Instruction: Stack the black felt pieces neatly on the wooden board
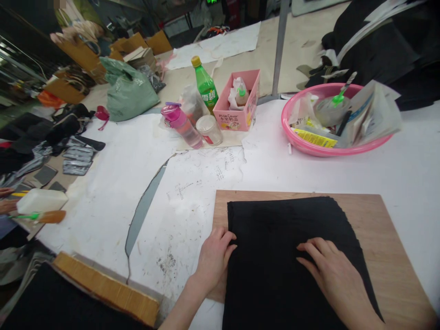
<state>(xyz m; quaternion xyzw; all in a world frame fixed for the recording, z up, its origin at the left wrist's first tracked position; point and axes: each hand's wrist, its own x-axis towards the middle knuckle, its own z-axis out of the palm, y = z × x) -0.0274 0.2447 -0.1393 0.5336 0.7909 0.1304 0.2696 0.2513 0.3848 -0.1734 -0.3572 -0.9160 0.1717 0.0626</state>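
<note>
A stack of black fabric (271, 275) lies on a brown wooden board (381, 247) and runs off the bottom of the picture. At the stack's left edge, my left hand (215, 254) has its thumb and fingertips closed on the black fabric. My right hand (328, 266) rests over the middle of the fabric, its thumb a little apart from the bent fingers. Nothing shows between the right fingertips. The undersides of both hands are hidden.
Beyond the board stand a pink basin (299, 142) of supplies, a pink box (233, 114), a green bottle (206, 87), a pink water bottle (184, 126) and a jar (209, 130). A cardboard box edge (106, 288) is at lower left. Another person's hand (7, 201) shows far left.
</note>
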